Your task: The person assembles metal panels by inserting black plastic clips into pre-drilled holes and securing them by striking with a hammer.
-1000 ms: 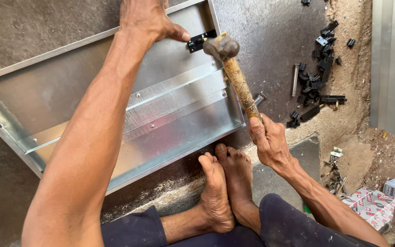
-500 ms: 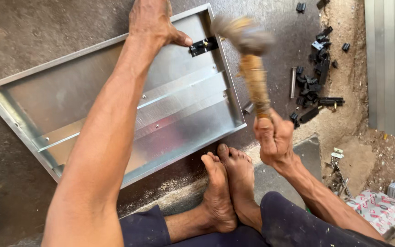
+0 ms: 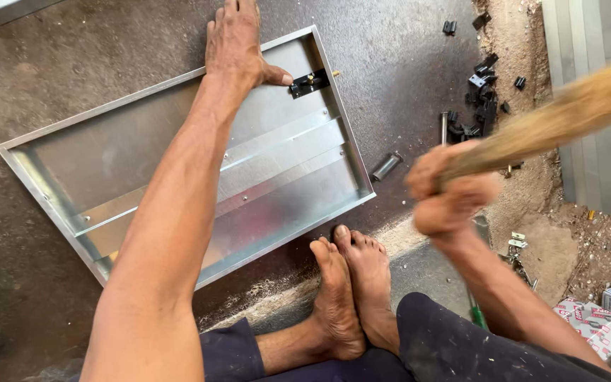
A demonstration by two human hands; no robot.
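We see the left hand (image 3: 236, 44) stretched out to twelve o'clock, lying on the far rim of a shallow metal tray (image 3: 143, 177) that rests on the concrete floor (image 3: 404, 42). Its thumb and fingers pinch a small black fitting (image 3: 310, 82) with a brass-coloured tip, which sits at the tray's far right corner, at about one o'clock from the middle of the tray. So the left grip is closed on that fitting.

At three o'clock we find the right hand (image 3: 450, 194), blurred, with its grip closed around the wooden handle (image 3: 567, 117) of a tool. The handle slants up towards two o'clock and runs out of view, so we cannot see the tool's head.

Our bare feet (image 3: 351, 283) lie together at six o'clock, just beside the tray's near right edge. A short metal tube (image 3: 386, 167) lies on the floor between tray and right hand. A scatter of small black parts (image 3: 481, 92) lies at two o'clock, and small cardboard boxes (image 3: 606, 311) sit at four o'clock.
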